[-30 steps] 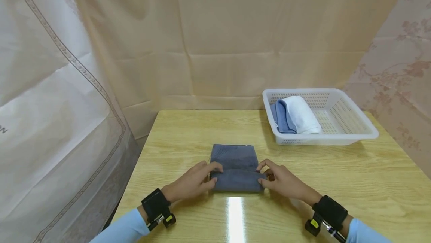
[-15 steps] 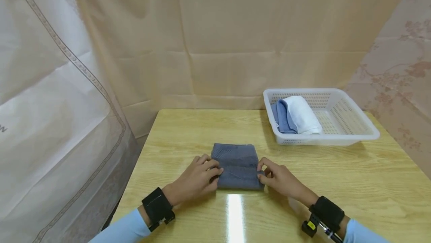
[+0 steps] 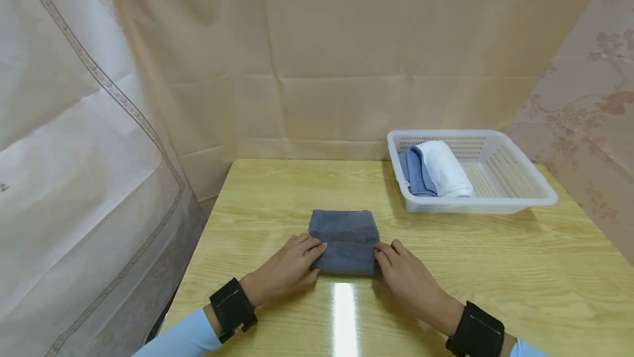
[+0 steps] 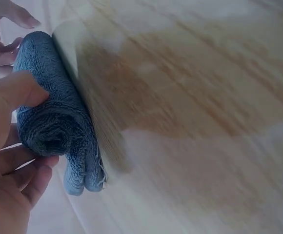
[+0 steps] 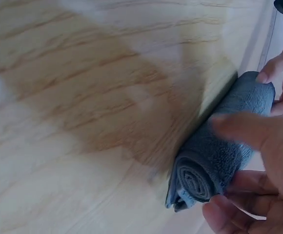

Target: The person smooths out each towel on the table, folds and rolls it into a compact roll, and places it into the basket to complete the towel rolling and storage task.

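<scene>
A dark blue-grey towel (image 3: 344,255) lies on the table, its near part wound into a roll and its far part flat. The left hand (image 3: 287,268) holds the left end of the roll. In the left wrist view its thumb (image 4: 27,90) lies over the roll and its fingertips are underneath, beside the coiled end. At the right end is the right hand (image 3: 408,283), back of the hand upward. The right wrist view has its blurred thumb (image 5: 244,129) across the roll and its fingers curled at the underside, near the spiral of the towel (image 5: 197,180).
A white perforated plastic basket (image 3: 537,195) stands at the back right of the wooden table (image 3: 277,186). Inside it, a rolled white towel (image 3: 446,170) leans beside a blue folded towel (image 3: 421,175). Beige sheeting (image 3: 337,60) hangs behind the table.
The roll's near edge has shifted slightly away from the person. The right hand has turned from a side pinch to lie more over the roll's end; the left fingers have shifted their hold.
</scene>
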